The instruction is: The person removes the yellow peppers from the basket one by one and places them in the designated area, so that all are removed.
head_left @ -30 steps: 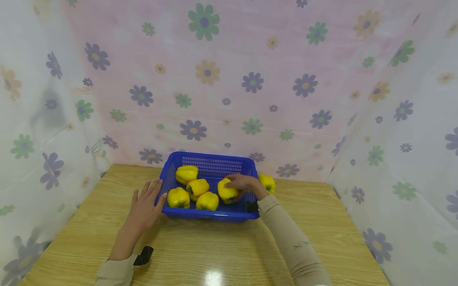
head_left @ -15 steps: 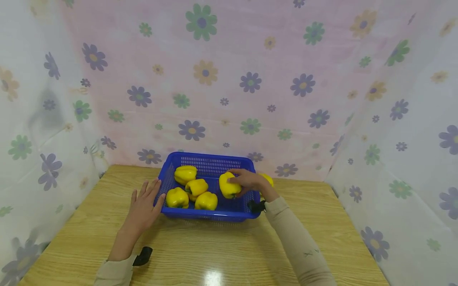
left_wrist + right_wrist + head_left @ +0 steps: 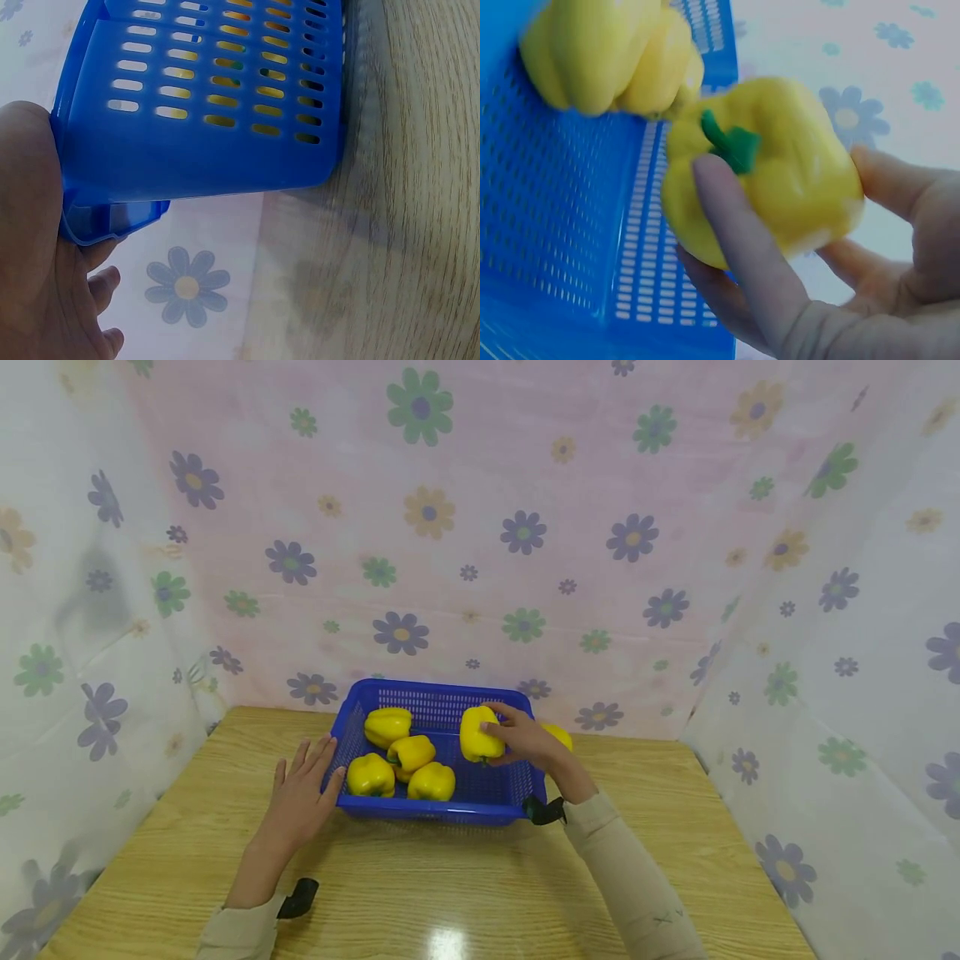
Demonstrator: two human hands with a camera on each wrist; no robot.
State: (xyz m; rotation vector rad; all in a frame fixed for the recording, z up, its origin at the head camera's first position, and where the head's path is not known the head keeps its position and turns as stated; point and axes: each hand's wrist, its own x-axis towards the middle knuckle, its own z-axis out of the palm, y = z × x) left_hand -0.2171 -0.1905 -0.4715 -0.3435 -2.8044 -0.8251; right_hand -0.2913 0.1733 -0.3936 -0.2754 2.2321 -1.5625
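Note:
My right hand (image 3: 534,743) holds a yellow bell pepper (image 3: 478,733) above the right part of a blue plastic basket (image 3: 450,811). In the right wrist view the fingers and thumb grip this pepper (image 3: 802,172) around its sides, one finger beside its green stem. On the basket's left rim rests my left hand (image 3: 298,797), fingers extended. Seen from the left wrist, that hand (image 3: 30,247) touches the edge of the slotted basket wall (image 3: 187,161). Several more yellow bell peppers (image 3: 387,727) lie in the basket's left half.
Another yellow bell pepper (image 3: 558,737) sits on the wooden table (image 3: 420,885) just outside the basket's right side, partly hidden by the right hand. A flower-printed cloth (image 3: 480,560) hangs behind the table and along both sides.
The right hand has lifted the bell pepper from low in the basket, moving it up and slightly back. The left hand stays on the rim.

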